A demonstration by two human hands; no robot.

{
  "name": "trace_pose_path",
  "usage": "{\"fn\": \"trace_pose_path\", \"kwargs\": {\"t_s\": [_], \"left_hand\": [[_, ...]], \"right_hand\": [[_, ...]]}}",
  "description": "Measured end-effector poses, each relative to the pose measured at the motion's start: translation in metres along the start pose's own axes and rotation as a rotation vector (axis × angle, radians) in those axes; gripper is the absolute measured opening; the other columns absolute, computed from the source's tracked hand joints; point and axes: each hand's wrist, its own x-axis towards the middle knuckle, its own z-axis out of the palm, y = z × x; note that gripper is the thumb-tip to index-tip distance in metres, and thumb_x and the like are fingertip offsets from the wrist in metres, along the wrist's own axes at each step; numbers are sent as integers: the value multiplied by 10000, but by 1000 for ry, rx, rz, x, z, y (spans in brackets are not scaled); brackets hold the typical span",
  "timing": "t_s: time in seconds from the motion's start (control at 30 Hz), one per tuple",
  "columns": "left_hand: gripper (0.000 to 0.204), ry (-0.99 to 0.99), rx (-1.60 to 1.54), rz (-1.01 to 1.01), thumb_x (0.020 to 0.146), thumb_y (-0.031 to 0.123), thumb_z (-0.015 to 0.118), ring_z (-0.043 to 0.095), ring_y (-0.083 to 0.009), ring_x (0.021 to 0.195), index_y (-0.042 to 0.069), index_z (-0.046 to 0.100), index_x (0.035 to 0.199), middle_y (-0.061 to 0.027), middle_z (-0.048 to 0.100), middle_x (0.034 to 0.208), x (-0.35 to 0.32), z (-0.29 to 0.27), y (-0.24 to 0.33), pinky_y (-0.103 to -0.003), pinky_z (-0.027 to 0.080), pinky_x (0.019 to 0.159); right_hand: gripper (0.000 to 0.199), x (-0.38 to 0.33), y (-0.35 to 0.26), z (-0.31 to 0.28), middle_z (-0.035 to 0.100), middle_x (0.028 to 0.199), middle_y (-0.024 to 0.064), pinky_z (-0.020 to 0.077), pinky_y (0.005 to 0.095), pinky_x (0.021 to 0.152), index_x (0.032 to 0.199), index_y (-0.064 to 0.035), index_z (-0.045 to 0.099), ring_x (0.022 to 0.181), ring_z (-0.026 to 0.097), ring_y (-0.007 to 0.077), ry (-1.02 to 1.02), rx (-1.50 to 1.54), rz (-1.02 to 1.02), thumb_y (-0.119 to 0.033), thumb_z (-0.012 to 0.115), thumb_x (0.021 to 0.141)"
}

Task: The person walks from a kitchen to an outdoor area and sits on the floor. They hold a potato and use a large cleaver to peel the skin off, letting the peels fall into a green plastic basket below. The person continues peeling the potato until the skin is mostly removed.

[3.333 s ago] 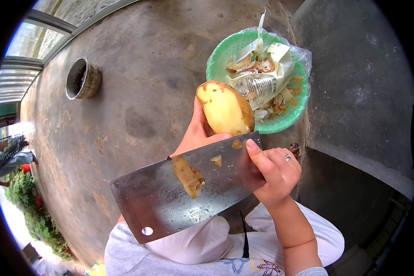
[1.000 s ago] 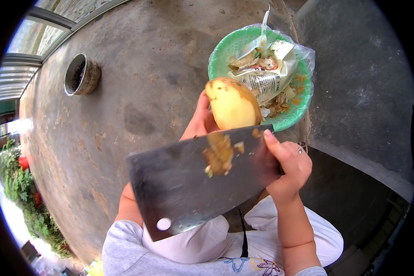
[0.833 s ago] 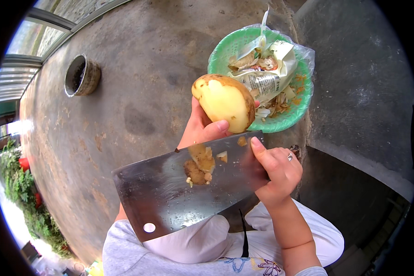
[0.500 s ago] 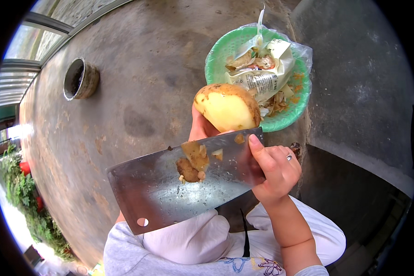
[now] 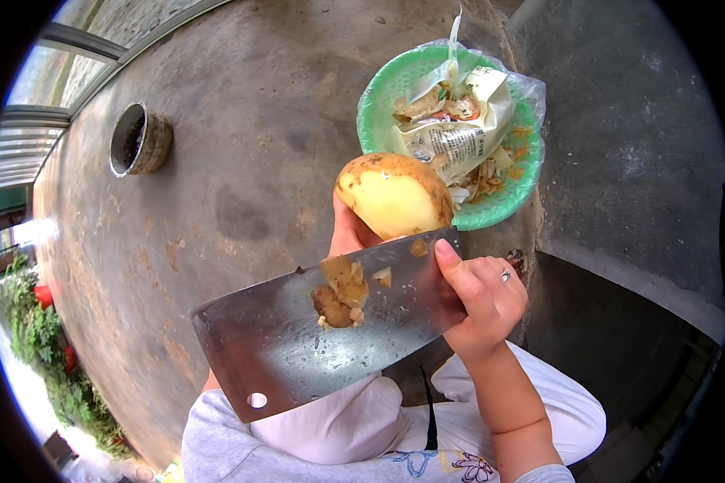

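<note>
Steel dominates the centre: a broad cleaver [image 5: 379, 330], its handle end clasped by the right hand [image 5: 487, 302] at four o'clock, thumb pressed to the blade. Peel scraps [image 5: 336, 294] cling to its face. The left hand [image 5: 348, 231] — partly hidden behind the cleaver — cups a partly peeled potato [image 5: 396, 197], just off centre towards one o'clock. Beyond, also around one, a green basin [image 5: 372, 121] holds a crumpled packet [image 5: 451, 146]; a pot [image 5: 156, 146] stands at ten.

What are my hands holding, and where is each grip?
Your left hand holds a partly peeled potato by its lower left side, that grip partly hidden; your right hand grips a cleaver at its right end, thumb on its flat face.
</note>
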Motion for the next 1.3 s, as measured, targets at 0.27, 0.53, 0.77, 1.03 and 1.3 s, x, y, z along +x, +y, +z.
{"fn": "trace_pose_path", "kwargs": {"t_s": [0.27, 0.53, 0.77, 1.03, 1.3], "left_hand": [[692, 12, 31, 23, 978, 557, 542, 548, -394, 1274, 88, 414, 1469, -201, 535, 1403, 13, -38, -10, -537, 496, 1035], [1106, -268, 503, 182, 718, 384, 876, 422, -260, 1379, 96, 207, 1550, -104, 387, 1499, -23, -2, 20, -436, 375, 1150], [894, -228, 566, 318, 794, 251, 774, 453, -245, 1347, 70, 264, 1505, -105, 444, 1444, 0, -17, 17, -412, 407, 1114], [501, -54, 182, 286, 967, 195, 598, 550, -262, 1267, 55, 416, 1412, -127, 534, 1388, 107, -132, 0, -398, 489, 1060], [649, -21, 217, 269, 898, 198, 679, 526, -262, 1285, 74, 349, 1443, -117, 490, 1410, 105, -122, 6, -418, 478, 1073]], "right_hand": [[461, 0, 6, 2, 458, 635, 4, 395, 299, 504, 1177, -81, 725, 512, 466, 176, 14, -44, 47, 7, 767, 726], [386, -1, 34, 4, 655, 756, 85, 478, 292, 571, 1111, -60, 749, 624, 616, 231, 63, 50, 393, 65, 730, 746], [464, 3, 12, -4, 469, 633, 15, 416, 292, 524, 1171, -91, 736, 524, 484, 170, -25, -2, 112, 47, 733, 727], [463, 10, 13, -2, 470, 584, -7, 376, 254, 501, 1112, -54, 718, 488, 472, 138, -29, -41, 20, 134, 729, 689], [514, 4, 19, 6, 430, 596, -2, 389, 286, 492, 1174, -103, 732, 492, 445, 165, 40, -52, 75, 72, 755, 691]]}}
